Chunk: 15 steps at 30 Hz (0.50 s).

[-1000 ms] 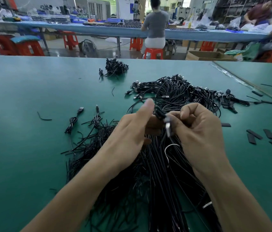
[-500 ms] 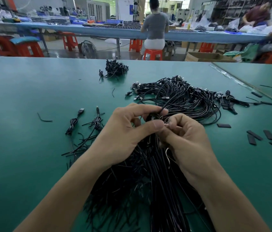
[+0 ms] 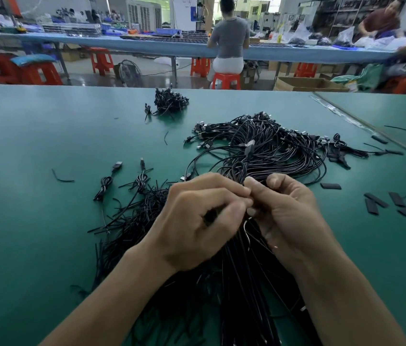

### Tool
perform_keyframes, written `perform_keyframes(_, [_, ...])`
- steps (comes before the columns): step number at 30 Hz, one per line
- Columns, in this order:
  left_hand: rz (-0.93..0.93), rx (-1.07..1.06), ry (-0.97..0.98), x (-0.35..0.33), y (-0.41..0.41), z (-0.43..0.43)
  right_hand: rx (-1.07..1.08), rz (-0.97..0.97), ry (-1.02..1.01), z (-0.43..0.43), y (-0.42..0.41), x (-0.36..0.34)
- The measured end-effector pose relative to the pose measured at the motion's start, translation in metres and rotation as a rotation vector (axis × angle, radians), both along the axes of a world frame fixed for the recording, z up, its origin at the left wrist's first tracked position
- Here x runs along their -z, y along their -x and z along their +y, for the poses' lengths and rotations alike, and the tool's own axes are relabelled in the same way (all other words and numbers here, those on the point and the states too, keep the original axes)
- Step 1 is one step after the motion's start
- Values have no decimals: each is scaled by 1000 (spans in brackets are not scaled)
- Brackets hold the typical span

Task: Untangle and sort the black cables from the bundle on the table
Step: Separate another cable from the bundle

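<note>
You had two bare hands and two bare arms. Your left hand had round knuckles on its back, and its fingertips looked a bit blurry. Your right hand had short, plain nails on two of its fingers. Your left forearm and your right forearm were bare skin as far down as you could see.

- Table, far left: open green surface, wide passage.
- Cable bundle: fills the centre, blocks forward reach.
- Black strips: scattered at right.
</note>
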<state>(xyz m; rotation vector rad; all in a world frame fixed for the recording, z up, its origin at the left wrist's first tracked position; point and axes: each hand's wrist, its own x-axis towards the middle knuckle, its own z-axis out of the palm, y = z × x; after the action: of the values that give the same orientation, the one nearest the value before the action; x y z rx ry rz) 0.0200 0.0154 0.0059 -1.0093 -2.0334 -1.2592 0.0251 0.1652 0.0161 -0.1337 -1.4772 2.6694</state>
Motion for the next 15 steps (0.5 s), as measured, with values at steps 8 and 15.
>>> perform_keyframes(8, [-538, -65, -244, 7, 13, -3, -1, 106, -74, -4, -7, -8])
perform_keyframes(15, [-613, 90, -107, 8, 22, -13, -88, -77, 23, -6, -6, -3])
